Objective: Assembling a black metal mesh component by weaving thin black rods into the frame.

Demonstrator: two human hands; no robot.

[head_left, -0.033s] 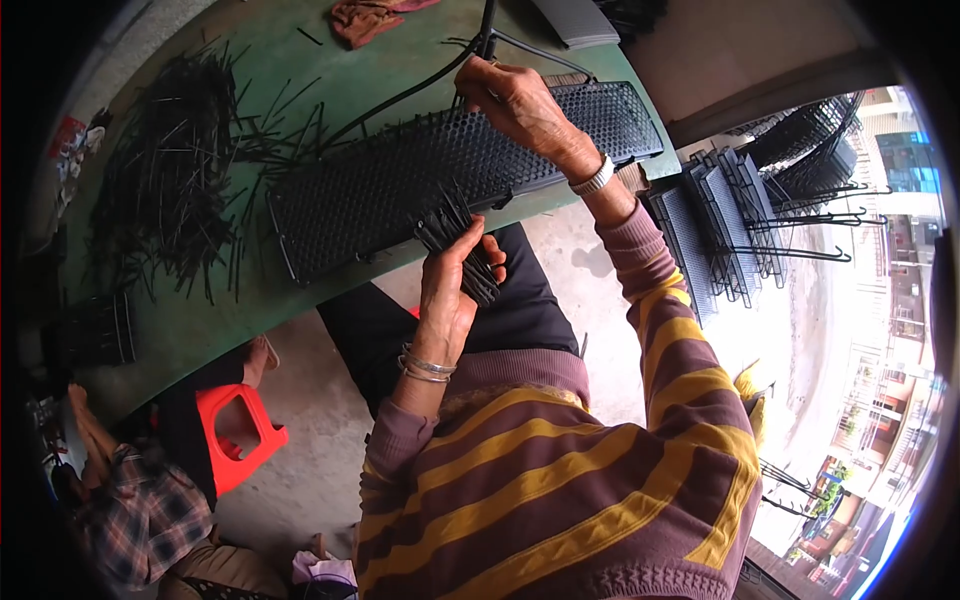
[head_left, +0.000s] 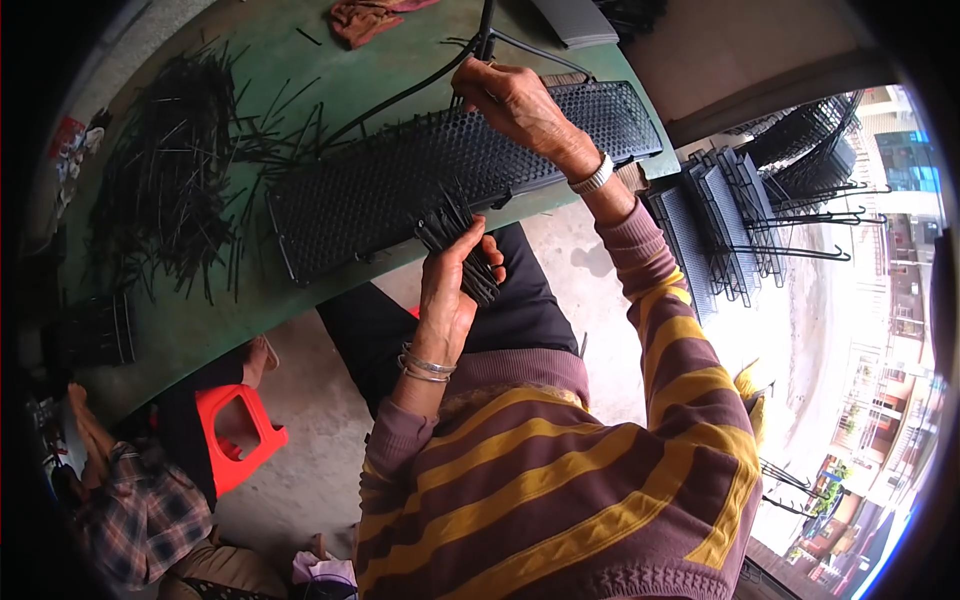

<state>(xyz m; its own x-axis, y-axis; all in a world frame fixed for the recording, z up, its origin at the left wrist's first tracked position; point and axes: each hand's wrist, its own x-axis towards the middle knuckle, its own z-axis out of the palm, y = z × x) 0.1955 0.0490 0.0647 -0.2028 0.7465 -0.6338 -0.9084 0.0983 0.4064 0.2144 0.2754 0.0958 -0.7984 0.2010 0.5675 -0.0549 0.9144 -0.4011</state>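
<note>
My left hand (head_left: 453, 278) is wrapped round a bundle of thin black strips (head_left: 445, 228), held over my lap in front of the table's near edge. Just beyond it, a long black panel of woven mesh (head_left: 360, 200) lies slantwise on the green table (head_left: 255, 318). My right hand (head_left: 510, 100) is closed in a pinch at the panel's far edge, beside a black rod frame (head_left: 405, 85). What its fingertips grip is hidden behind the hand. Black strip ends stick up along that far edge, left of my right hand.
A big heap of loose black strips (head_left: 165, 150) covers the table's left side. A reddish cloth (head_left: 365, 20) lies at the back. Stacked mesh racks with hooks (head_left: 735, 225) stand at the right. Lower left, a person in a plaid shirt (head_left: 150, 510) is beside a red stool (head_left: 270, 438).
My right hand has shifted very slightly left along the panel's far edge. My left hand and its bundle stay in place.
</note>
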